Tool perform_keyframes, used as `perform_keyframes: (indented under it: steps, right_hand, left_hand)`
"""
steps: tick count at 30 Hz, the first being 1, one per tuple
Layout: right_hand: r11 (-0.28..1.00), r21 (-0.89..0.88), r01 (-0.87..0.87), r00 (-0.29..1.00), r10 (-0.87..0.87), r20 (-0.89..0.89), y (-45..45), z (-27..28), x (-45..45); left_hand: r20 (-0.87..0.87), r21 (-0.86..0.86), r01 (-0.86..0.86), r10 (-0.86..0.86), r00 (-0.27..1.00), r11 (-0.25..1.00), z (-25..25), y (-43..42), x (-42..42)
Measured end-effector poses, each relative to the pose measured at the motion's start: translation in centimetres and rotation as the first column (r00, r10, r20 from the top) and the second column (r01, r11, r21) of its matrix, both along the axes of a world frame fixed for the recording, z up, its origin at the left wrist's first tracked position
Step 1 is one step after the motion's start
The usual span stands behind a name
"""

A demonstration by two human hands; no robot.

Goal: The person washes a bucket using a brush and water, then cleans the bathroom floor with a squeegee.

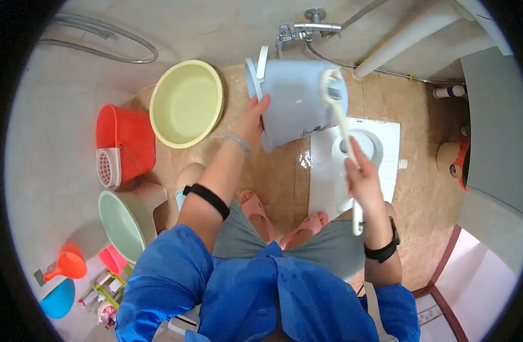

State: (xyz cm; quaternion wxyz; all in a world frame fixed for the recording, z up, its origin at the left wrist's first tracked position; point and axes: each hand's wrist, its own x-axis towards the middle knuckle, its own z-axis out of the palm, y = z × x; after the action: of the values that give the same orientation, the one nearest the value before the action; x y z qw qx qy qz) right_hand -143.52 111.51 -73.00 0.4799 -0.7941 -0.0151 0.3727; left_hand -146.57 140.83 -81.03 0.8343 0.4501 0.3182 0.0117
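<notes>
A light blue bucket (298, 100) lies tipped on its side, its base to the right and its rim to the left. My left hand (253, 121) is closed on the bucket's rim, below its white handle grip (262, 62). In my right hand (362, 178) is a long white brush (342, 124), gripped around its handle. The brush head overlaps the bucket near its base; whether they touch I cannot tell. Below the bucket is a white squat toilet (324, 176), partly hidden by my right hand and the brush.
A yellow basin (186, 104), a red bucket (137, 139) and a pale green basin (122, 225) stand at the left. A chrome tap (318, 28) with hoses is on the back wall. A grey cabinet (498, 125) is at the right. Pink slippers (256, 214) are on my feet.
</notes>
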Motion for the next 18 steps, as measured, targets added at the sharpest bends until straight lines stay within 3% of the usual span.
perform_keyframes:
  steps: [3,5,7,8,9,11,12,16,18]
  right_hand:
    - [0.942,0.119,-0.315,0.944,0.298,0.139,3.5,0.3,-2.7]
    - [0.951,0.037,-0.307,0.947,0.301,0.108,4.2,0.4,-0.6]
    - [0.991,0.132,-0.025,0.987,0.045,-0.156,4.1,-1.5,2.0]
    - [0.985,0.173,0.017,0.984,0.014,-0.175,4.3,-0.1,2.1]
    - [0.982,0.187,0.01,0.986,0.022,-0.168,4.4,-0.6,1.2]
    - [0.954,0.226,-0.196,0.973,0.218,-0.074,3.2,-2.0,-2.6]
    - [0.963,0.247,-0.112,0.97,0.159,-0.182,3.5,0.6,-3.7]
    - [0.961,0.226,-0.161,0.972,0.195,-0.135,5.3,-1.2,0.3]
    - [0.95,0.269,-0.159,0.987,0.158,0.027,9.4,-3.9,3.7]
  left_hand:
    - [-0.114,-0.011,-0.083,0.081,0.99,0.996,-1.2,0.7,1.8]
    - [-0.068,0.014,-0.002,0.003,0.998,1.0,-1.0,-0.4,0.4]
    - [-0.042,0.035,0.074,-0.072,0.996,0.997,-1.0,-1.9,-2.1]
    - [-0.06,0.022,0.089,-0.087,0.994,0.996,-1.7,-2.2,-2.9]
    - [-0.073,0.015,0.101,-0.099,0.992,0.995,-2.0,-1.9,-3.0]
    - [-0.051,-0.006,0.152,-0.152,0.987,0.988,-2.8,-1.1,-3.0]
    - [-0.025,-0.032,0.199,-0.199,0.98,0.98,-2.9,-0.8,-2.8]
    - [-0.085,0.03,0.209,-0.206,0.975,0.977,-3.1,-1.6,-3.6]
    - [-0.151,0.208,0.567,-0.547,0.824,0.797,-4.3,-2.0,-4.5]
